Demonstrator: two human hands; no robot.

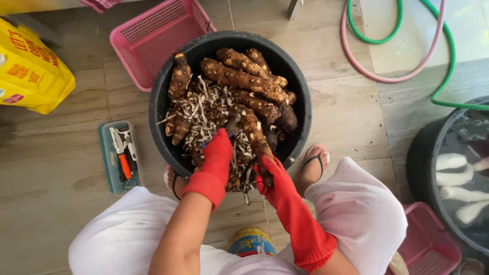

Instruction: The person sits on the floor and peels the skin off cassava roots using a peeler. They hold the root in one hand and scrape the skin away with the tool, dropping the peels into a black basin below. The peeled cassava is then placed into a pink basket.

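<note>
Right hand (270,175) grips a brown root (254,133) at 6 o'clock in the black tub (163,86); left hand (218,147) clasps a peeler (232,125).

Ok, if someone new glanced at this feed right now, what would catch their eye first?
Probably the two bright red rubber gloves: the left hand and right hand work over a big black tub at the centre, piled with brown unpeeled roots and peelings. Next, the pink mesh basket behind it and, at far right, a second tub with white peeled roots in water.

Sunlit wood-look tile floor (61,168)
</note>
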